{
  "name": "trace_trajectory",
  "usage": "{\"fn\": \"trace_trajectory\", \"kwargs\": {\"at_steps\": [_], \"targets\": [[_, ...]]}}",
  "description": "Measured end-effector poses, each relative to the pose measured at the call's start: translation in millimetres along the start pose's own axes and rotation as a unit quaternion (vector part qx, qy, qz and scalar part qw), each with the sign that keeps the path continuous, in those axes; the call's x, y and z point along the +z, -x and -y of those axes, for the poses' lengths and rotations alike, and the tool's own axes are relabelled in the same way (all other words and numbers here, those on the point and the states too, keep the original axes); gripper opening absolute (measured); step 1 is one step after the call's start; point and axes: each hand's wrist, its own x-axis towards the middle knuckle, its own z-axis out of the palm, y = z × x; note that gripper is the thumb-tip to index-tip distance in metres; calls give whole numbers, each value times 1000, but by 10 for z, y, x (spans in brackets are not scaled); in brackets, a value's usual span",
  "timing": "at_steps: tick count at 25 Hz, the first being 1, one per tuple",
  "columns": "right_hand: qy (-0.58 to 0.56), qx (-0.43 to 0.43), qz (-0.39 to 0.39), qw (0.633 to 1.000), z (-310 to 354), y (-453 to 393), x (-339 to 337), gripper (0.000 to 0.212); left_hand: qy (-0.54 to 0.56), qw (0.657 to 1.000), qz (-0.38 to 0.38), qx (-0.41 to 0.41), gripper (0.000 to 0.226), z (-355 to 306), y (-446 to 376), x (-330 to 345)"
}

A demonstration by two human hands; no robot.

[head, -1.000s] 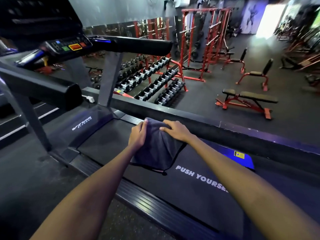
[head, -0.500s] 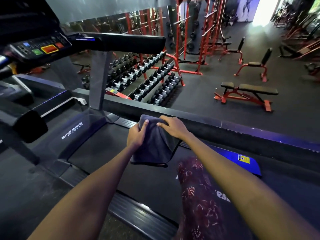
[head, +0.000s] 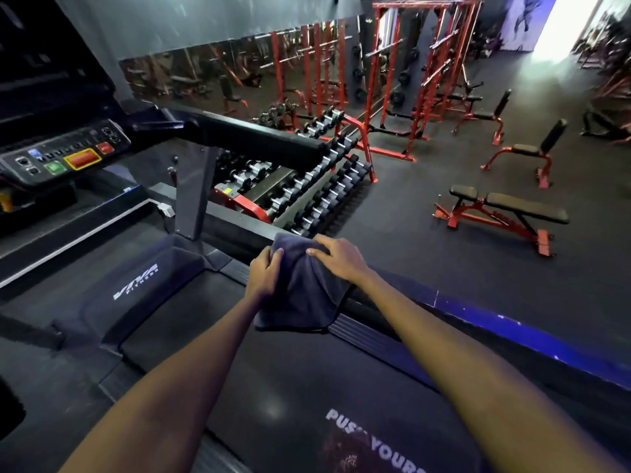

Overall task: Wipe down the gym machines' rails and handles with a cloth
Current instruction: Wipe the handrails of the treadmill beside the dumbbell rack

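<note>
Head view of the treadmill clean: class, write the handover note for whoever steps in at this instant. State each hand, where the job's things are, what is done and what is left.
Left hand: grips the left edge of the dark cloth.
Right hand: fingers bent, pressing the cloth's top onto the treadmill's right side rail.
Cloth: draped over that rail near the upright post, its lower part hanging toward the belt.
Done: cannot be told from this view; no wipe marks show.
Left: the rail toward the rear, the padded handrail, and probably the console surround.
</note>
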Motion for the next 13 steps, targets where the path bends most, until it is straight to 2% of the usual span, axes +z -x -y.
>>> {"fn": "trace_trajectory", "kwargs": {"at_steps": [7, 11, 13], "targets": [[-66, 44, 10, 997, 247, -718, -810, 22, 0, 1000, -4, 4, 28, -740, -730, -226], [-60, 81, -5, 995, 175, -1216, -896, 23, 45, 998, -3, -41, 12, -826, -1272, -169], [-57, 98, -24, 993, 92, -1476, -916, 25, 95, 993, 33, -62, 13, -841, -1594, -127]]}}
